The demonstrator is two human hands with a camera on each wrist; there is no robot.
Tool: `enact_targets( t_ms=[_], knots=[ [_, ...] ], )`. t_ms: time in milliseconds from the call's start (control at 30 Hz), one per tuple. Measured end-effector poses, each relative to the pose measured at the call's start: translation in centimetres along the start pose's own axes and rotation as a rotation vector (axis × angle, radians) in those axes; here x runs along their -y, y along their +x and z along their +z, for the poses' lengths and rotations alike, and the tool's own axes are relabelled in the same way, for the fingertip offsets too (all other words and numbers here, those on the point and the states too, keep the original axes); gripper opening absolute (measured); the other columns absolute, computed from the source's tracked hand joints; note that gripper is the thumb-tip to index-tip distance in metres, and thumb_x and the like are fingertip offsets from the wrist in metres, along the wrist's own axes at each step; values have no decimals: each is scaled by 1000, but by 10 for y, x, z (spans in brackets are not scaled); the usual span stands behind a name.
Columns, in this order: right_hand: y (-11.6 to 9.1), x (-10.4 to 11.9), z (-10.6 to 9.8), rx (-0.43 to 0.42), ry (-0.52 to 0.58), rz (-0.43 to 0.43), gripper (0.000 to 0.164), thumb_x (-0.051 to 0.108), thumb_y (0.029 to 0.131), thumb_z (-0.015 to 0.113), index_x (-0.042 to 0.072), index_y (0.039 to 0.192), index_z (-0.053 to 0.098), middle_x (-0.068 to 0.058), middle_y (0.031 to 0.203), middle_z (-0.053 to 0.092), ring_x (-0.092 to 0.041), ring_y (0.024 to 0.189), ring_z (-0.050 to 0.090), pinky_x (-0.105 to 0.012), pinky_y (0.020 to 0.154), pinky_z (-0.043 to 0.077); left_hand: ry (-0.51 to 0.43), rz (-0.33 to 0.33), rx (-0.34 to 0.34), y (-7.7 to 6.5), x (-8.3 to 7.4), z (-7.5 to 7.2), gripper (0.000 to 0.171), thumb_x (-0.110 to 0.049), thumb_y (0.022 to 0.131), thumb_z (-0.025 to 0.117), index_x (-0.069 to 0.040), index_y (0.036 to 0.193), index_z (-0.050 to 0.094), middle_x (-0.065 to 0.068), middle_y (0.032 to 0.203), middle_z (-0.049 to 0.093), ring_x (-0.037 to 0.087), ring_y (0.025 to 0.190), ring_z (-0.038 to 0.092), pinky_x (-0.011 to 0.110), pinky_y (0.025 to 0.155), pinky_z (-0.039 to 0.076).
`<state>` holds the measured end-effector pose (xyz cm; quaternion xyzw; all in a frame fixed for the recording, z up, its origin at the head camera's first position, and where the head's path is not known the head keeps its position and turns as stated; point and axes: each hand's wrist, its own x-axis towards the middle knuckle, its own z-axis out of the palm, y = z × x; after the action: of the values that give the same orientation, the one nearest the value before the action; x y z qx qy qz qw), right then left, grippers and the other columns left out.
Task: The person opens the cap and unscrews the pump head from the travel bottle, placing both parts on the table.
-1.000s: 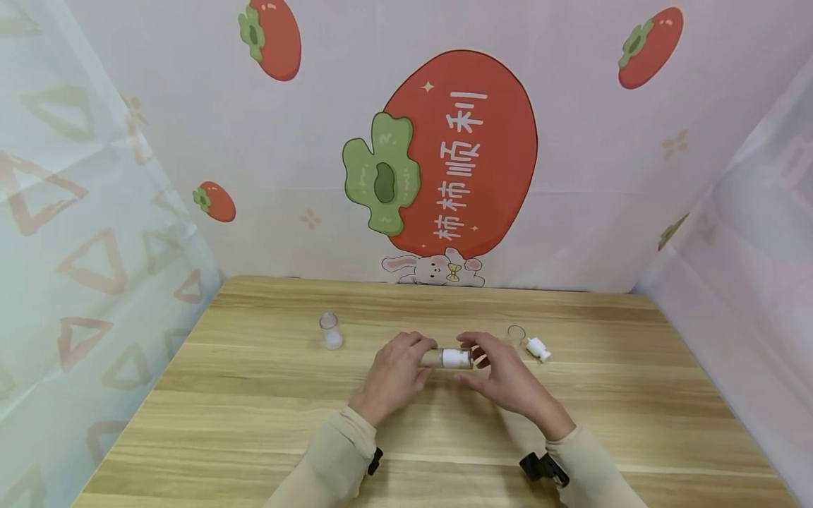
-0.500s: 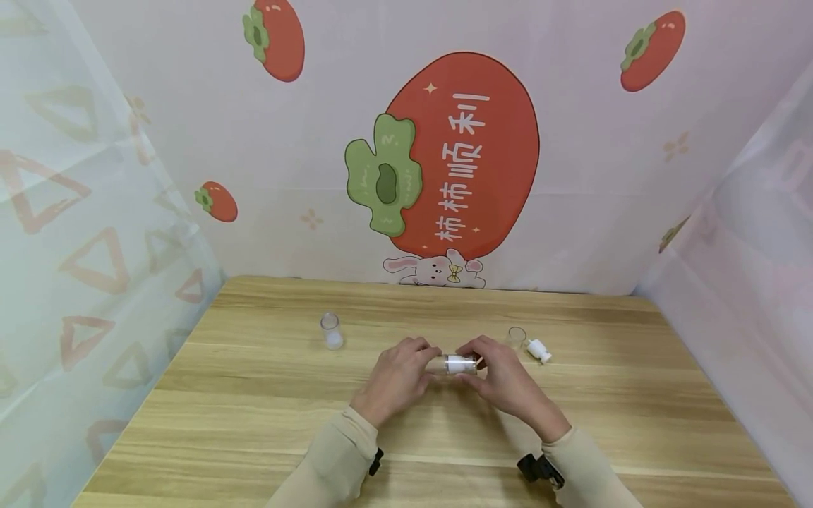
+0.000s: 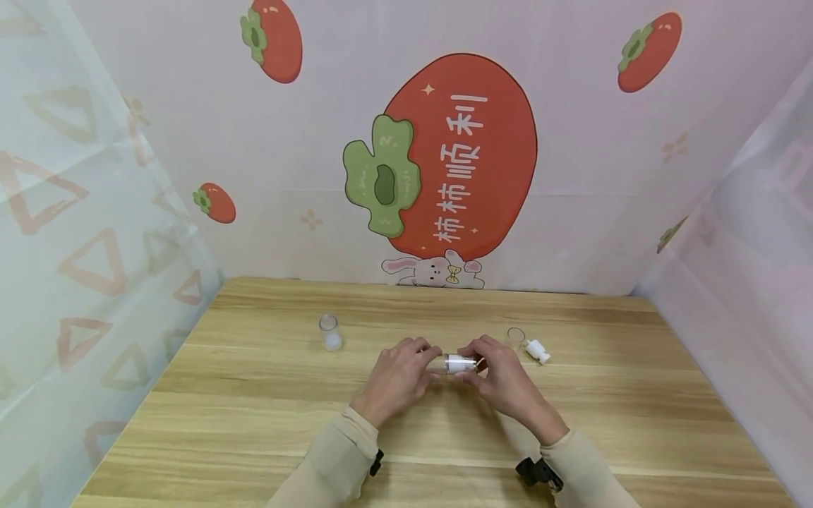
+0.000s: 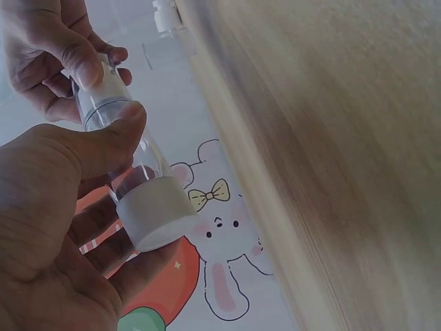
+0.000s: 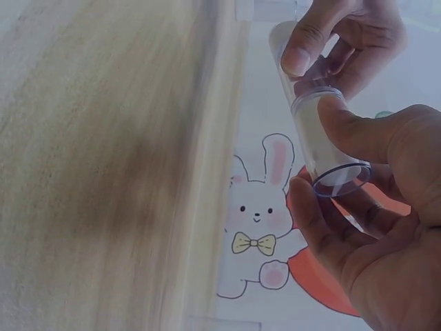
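A clear bottle (image 3: 438, 365) with a white bottom (image 4: 155, 214) lies sideways above the table, between both hands. My left hand (image 3: 396, 374) grips its body, thumb on the near side. At the other end my right hand (image 3: 504, 377) holds a clear cap (image 5: 341, 183), thumb and fingers on its sides. A white part shows through that cap, probably a pump top. In the right wrist view the cap's round end faces outward, and its other edge meets the bottle. Fingers hide part of the body.
Right of the hands, a white pump head (image 3: 537, 351) lies on the wooden table (image 3: 254, 423) beside a clear round cap (image 3: 515, 339). A small clear container with white at its bottom (image 3: 331, 334) stands at the left. A printed cloth wall (image 3: 571, 233) borders the back.
My right hand has closed in on the cap from a looser, more spread position. The bottle has shifted slightly right and toward me; during the last half second it has barely moved.
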<state>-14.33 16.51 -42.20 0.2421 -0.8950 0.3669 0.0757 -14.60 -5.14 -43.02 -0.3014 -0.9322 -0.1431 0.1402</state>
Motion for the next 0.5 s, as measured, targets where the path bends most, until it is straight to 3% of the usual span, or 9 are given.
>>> enact_targets(
  t_ms=[500],
  knots=[
    [0, 3, 1, -36, 7, 29, 26, 4, 79, 86, 6, 100, 71, 2, 93, 63, -10, 79, 60, -24, 68, 57, -8, -17, -16, -1, 0, -1, 35, -30, 89, 81, -16, 119, 72, 1, 111, 69, 21, 101, 66, 38, 69, 58]
  ],
)
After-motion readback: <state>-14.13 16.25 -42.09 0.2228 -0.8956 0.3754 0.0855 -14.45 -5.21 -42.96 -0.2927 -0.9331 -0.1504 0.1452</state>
